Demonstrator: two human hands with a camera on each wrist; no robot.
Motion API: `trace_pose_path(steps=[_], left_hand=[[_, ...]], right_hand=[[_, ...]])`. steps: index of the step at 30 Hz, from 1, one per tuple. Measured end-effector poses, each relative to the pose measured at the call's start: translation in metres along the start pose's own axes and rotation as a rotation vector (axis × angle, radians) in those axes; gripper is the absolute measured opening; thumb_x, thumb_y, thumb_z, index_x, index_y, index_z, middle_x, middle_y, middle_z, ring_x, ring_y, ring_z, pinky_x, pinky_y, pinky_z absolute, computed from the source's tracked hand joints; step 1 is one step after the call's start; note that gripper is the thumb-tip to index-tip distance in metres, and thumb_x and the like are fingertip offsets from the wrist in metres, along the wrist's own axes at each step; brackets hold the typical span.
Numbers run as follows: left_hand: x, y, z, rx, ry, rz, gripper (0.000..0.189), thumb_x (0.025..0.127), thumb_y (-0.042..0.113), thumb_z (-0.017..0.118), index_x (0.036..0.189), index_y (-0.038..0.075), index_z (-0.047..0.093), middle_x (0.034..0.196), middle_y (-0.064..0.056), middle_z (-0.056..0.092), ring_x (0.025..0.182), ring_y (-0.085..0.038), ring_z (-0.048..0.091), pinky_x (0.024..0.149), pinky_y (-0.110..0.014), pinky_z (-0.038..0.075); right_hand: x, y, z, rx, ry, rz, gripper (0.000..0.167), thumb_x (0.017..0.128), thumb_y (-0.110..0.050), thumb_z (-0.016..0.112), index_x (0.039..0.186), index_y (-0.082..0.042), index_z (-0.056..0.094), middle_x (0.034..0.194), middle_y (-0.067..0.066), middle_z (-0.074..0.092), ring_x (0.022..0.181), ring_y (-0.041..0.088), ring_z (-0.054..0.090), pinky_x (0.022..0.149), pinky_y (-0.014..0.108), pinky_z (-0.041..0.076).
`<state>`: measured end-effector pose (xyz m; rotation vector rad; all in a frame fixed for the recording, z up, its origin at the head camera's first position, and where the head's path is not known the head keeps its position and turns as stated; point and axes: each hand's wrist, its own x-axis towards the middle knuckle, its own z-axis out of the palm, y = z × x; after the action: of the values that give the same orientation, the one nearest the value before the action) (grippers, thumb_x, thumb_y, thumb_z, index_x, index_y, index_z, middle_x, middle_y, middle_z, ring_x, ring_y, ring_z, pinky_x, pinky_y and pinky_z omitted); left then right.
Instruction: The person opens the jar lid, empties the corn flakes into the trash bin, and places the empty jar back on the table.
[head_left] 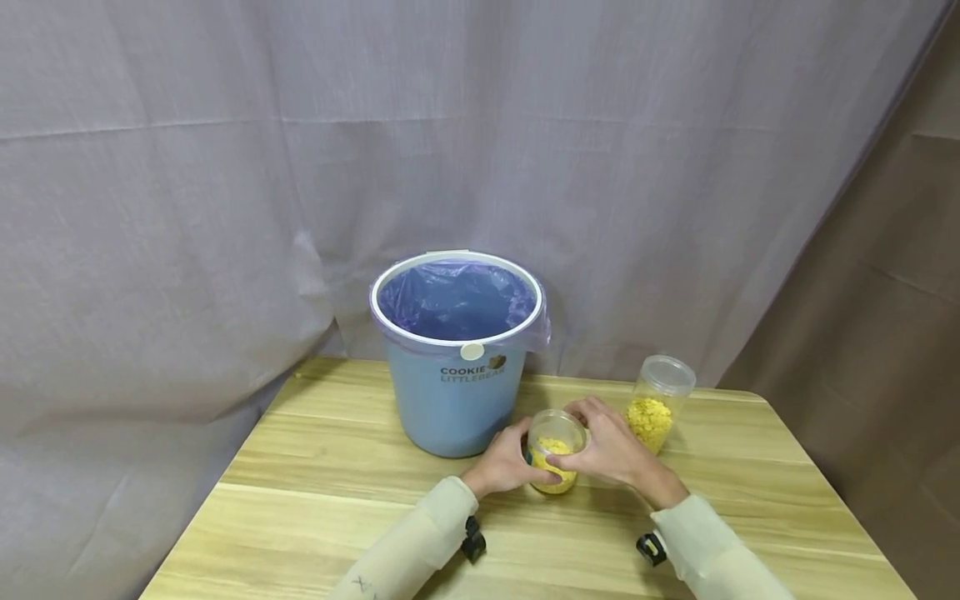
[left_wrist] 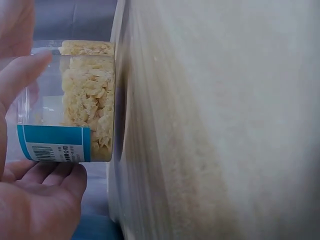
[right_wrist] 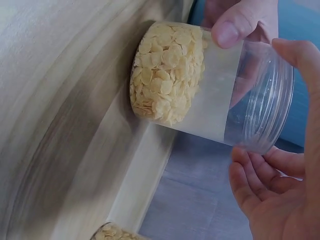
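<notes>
A clear plastic jar [head_left: 557,429], partly filled with yellow flakes, stands upright on the wooden table between my hands. My left hand [head_left: 506,464] holds its side, thumb across the front and fingers behind. In the left wrist view those fingers [left_wrist: 60,180] lie along the jar's blue-and-white label [left_wrist: 55,142]. My right hand [head_left: 611,446] grips the upper part from the other side, its fingertips at the ridged top in the right wrist view. The flakes [right_wrist: 167,72] fill roughly the lower half.
A light-blue bin [head_left: 450,400] with a white rim and purple liner stands behind and left of the jar. Another flake jar [head_left: 649,421] with a translucent lid is just right of my right hand. A grey curtain [head_left: 450,125] hangs behind the table [head_left: 322,467].
</notes>
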<state>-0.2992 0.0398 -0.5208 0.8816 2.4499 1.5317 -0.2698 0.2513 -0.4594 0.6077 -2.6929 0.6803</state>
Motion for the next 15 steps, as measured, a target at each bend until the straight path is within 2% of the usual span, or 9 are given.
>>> trace_pose_path(steps=[8, 15], left_hand=[[-0.010, 0.001, -0.008, -0.060, -0.013, 0.033, 0.087, 0.075, 0.034, 0.096, 0.149, 0.018, 0.054, 0.134, -0.001, 0.069, 0.120, -0.010, 0.064, 0.104, -0.026, 0.051], [-0.024, 0.014, -0.017, -0.098, -0.007, 0.062, 0.086, 0.075, 0.031, 0.096, 0.149, 0.017, 0.054, 0.134, -0.002, 0.070, 0.122, -0.013, 0.066, 0.105, -0.025, 0.052]], right_hand=[[-0.001, -0.013, -0.008, -0.015, 0.003, -0.059, 0.078, 0.064, -0.054, 0.095, 0.120, -0.007, 0.069, 0.107, 0.003, 0.069, 0.094, 0.014, 0.064, 0.080, 0.033, 0.057], [-0.003, -0.029, -0.018, -0.030, -0.016, -0.094, 0.079, 0.065, -0.054, 0.095, 0.122, -0.006, 0.068, 0.108, 0.001, 0.069, 0.096, 0.014, 0.065, 0.083, 0.036, 0.058]])
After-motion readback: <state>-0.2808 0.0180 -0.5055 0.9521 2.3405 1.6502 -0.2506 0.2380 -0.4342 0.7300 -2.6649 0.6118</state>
